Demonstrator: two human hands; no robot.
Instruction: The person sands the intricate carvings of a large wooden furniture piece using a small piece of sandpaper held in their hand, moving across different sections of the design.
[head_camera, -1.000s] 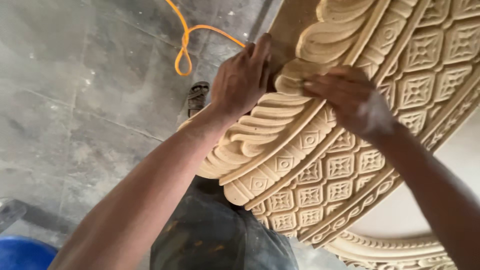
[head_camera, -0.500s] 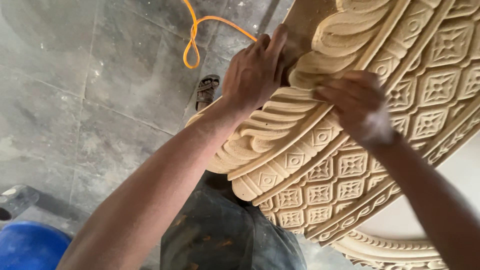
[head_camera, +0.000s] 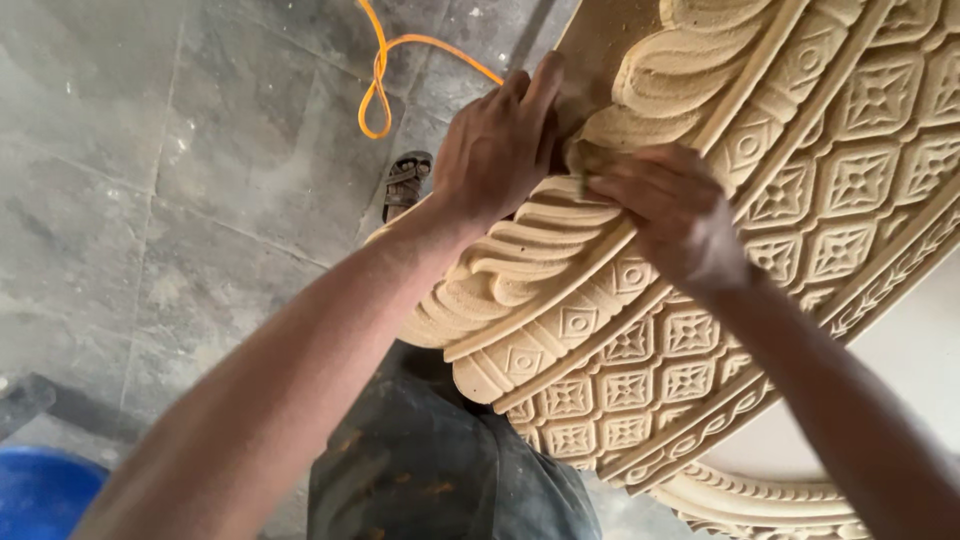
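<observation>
A large tan carved wooden panel (head_camera: 760, 200) with a rope-like twisted border and rows of diamond flower squares fills the right side. My left hand (head_camera: 495, 150) presses against the panel's outer edge, fingers pointing up. Just to its right, my right hand (head_camera: 665, 215) is pinched on a small folded piece of sandpaper (head_camera: 582, 165), held against a groove of the twisted border. Fine dust coats my right hand.
Below is a grey tiled floor (head_camera: 150, 200) with an orange cable (head_camera: 385, 75) looping across it. A sandalled foot (head_camera: 405, 185) shows beside the panel's edge, with dark trousers (head_camera: 430, 470) underneath. A blue container (head_camera: 40, 495) sits bottom left. Another carved piece (head_camera: 760, 500) lies bottom right.
The view has shifted slightly. Both hands stay on the twisted border; my right hand has slid a little along the groove towards my left hand.
</observation>
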